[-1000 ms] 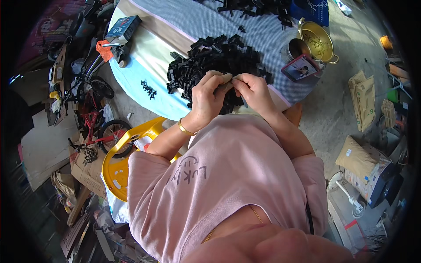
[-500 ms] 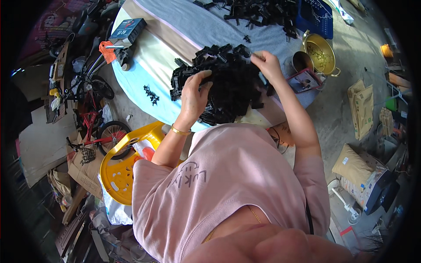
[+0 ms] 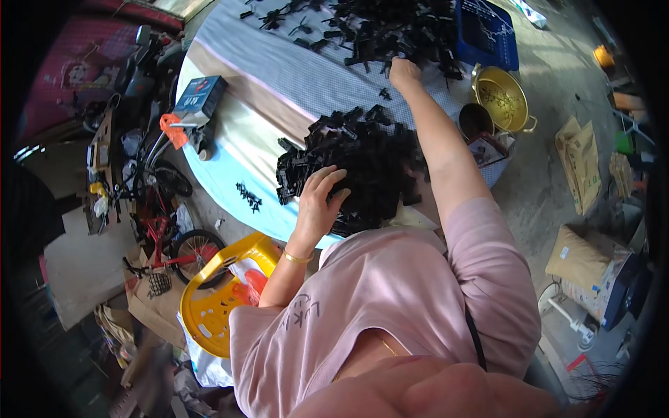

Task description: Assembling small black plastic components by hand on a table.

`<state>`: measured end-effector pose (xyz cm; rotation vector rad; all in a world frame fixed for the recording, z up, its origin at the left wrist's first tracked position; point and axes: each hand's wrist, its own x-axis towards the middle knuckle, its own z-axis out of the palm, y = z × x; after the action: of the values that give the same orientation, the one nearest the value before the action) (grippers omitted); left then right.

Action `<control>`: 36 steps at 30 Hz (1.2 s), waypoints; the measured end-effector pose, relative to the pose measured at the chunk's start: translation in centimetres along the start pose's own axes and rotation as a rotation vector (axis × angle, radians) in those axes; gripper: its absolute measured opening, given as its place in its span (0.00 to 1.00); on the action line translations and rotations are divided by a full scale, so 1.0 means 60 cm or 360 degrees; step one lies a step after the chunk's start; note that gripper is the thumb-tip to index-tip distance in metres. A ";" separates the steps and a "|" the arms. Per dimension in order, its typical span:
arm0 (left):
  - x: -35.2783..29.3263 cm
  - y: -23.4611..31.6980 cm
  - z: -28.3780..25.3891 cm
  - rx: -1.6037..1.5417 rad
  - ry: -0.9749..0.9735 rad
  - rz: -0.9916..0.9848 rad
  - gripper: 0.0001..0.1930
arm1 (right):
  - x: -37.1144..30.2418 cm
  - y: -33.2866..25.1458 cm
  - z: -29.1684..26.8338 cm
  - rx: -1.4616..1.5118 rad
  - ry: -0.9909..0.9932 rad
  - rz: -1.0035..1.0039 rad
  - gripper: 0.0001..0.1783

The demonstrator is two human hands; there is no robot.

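In the head view, the right hand [image 3: 404,72] has moved off and is reaching to the far heap [image 3: 390,35], between twelve and one o'clock; its fingers' grip isn't showing. The left hand [image 3: 319,202] is staying at the near heap of black parts [image 3: 359,150], seven o'clock, thumb apart, fingers curving loosely. Work is now spanning both heaps.

A dense pile of small black pieces [image 3: 373,164], jumbled at all angles, lies beyond and to the right of the left hand [image 3: 322,198], whose fingers overlap its near edge. A looser heap of black pieces [image 3: 394,28] spreads just past the right hand [image 3: 404,72], with stragglers strewn leftward from that hand.
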<state>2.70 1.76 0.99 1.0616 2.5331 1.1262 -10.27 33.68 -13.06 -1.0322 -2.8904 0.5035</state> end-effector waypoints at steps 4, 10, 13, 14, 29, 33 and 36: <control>0.005 0.000 -0.005 -0.0080 0.0089 -0.0146 0.15 | -0.025 -0.002 0.009 -0.0160 -0.0099 -0.0305 0.11; 0.045 -0.024 -0.001 -0.1013 0.0232 -0.0467 0.21 | -0.202 -0.029 -0.056 0.0803 0.0169 -0.0704 0.11; 0.068 -0.018 -0.015 -0.1474 -0.0073 -0.0613 0.30 | -0.305 -0.052 -0.133 0.1110 0.0117 -0.1085 0.14; 0.072 -0.016 -0.020 -0.1601 -0.0242 -0.0637 0.31 | -0.334 -0.050 -0.156 0.1058 0.0057 -0.1161 0.15; 0.025 0.035 -0.011 -0.2271 -0.0514 -0.0654 0.29 | -0.465 -0.028 -0.237 0.1487 -0.0070 -0.1074 0.17; 0.017 0.051 0.000 -0.1970 -0.0374 -0.0633 0.28 | -0.470 -0.021 -0.229 0.1981 -0.0417 -0.0635 0.07; 0.013 0.061 0.007 -0.1872 -0.0337 -0.0588 0.26 | -0.478 -0.036 -0.226 0.1993 -0.0392 -0.0676 0.08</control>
<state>4.29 4.21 3.40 0.3309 1.3417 1.8185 12.59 18.23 2.68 -0.1433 -2.0330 2.0342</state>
